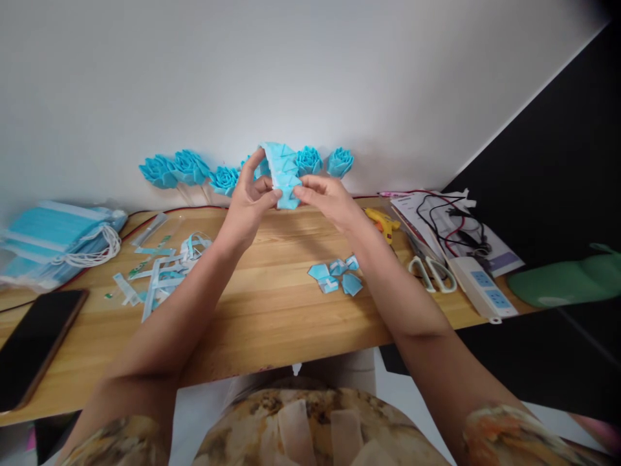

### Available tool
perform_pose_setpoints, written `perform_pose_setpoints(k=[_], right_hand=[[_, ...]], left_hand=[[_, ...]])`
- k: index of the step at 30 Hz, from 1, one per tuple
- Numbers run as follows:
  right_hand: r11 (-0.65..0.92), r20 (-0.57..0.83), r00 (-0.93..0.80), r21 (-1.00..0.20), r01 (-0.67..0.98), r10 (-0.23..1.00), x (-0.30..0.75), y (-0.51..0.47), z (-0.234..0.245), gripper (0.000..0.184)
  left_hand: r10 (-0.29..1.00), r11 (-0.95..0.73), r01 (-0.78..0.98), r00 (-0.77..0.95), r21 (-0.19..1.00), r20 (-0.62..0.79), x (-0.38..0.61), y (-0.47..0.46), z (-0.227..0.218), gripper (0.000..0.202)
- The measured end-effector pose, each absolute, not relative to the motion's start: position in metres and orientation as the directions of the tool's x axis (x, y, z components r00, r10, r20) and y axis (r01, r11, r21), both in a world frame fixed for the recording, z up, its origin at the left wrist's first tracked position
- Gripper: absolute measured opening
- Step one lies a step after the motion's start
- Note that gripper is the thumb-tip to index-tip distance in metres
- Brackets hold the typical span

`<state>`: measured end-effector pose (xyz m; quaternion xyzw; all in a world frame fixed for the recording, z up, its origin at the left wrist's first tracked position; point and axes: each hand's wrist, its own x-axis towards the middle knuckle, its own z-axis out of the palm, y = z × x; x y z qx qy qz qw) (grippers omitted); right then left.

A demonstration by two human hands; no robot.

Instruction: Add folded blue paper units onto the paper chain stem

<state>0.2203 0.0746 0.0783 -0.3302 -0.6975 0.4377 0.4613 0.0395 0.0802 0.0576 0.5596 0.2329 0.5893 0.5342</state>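
Observation:
Raised above the table's far side is a folded strip of light blue face-mask fabric (283,169), with overlapping pointed edges along its right. My left hand (253,194) grips it from the left, thumb low and a finger near the top. The thumb and fingertips of my right hand (326,194) pinch its lower right edge. Behind it, blue fabric flowers (190,167) on sticks stand against the wall, one partly hidden by the strip. Several small folded blue pieces (334,275) lie on the wooden table (272,291) beside my right forearm.
Blue face masks with white ear loops (58,236) lie at left, above a black phone (39,343). Cut strips (162,275) are scattered near my left forearm. At right are a yellow glue gun (383,223), scissors (434,274), a power strip (482,288) and a green bottle-like object (563,283).

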Motion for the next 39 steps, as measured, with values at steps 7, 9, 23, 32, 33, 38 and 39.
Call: perform_pose_setpoints(k=[7,9,23,32,33,38,39], right_hand=[[0.443,0.426,-0.185,-0.894,0.063,0.886,0.219,0.077,0.078,0.023],[0.436,0.419,-0.195,-0.898,0.056,0.887,0.219,0.076,0.078,0.023],[0.446,0.417,-0.191,-0.883,0.146,0.889,0.217,0.072,0.080,0.023],[0.425,0.407,-0.161,-0.900,0.098,0.899,0.220,0.074,0.082,0.024],[0.416,0.400,-0.159,-0.905,0.086,0.903,0.221,0.075,0.083,0.024],[0.394,0.387,-0.135,-0.918,0.034,0.912,0.223,0.076,0.082,0.025],[0.395,0.388,-0.128,-0.918,0.029,0.913,0.223,0.076,0.081,0.027]], left_hand=[[0.875,-0.295,-0.378,0.262,0.878,0.407,0.041,0.076,0.060,0.056],[0.867,-0.299,-0.360,0.285,0.884,0.410,0.042,0.075,0.060,0.063],[0.902,-0.220,-0.384,0.271,0.897,0.337,0.043,0.069,0.065,0.065],[0.943,-0.173,-0.465,0.176,0.868,0.282,0.044,0.067,0.070,0.034],[0.946,-0.191,-0.471,0.146,0.861,0.289,0.043,0.069,0.071,0.027],[0.968,-0.167,-0.466,0.090,0.869,0.234,0.055,0.062,0.059,0.053],[0.975,-0.117,-0.467,0.114,0.877,0.191,0.061,0.056,0.052,0.056]])
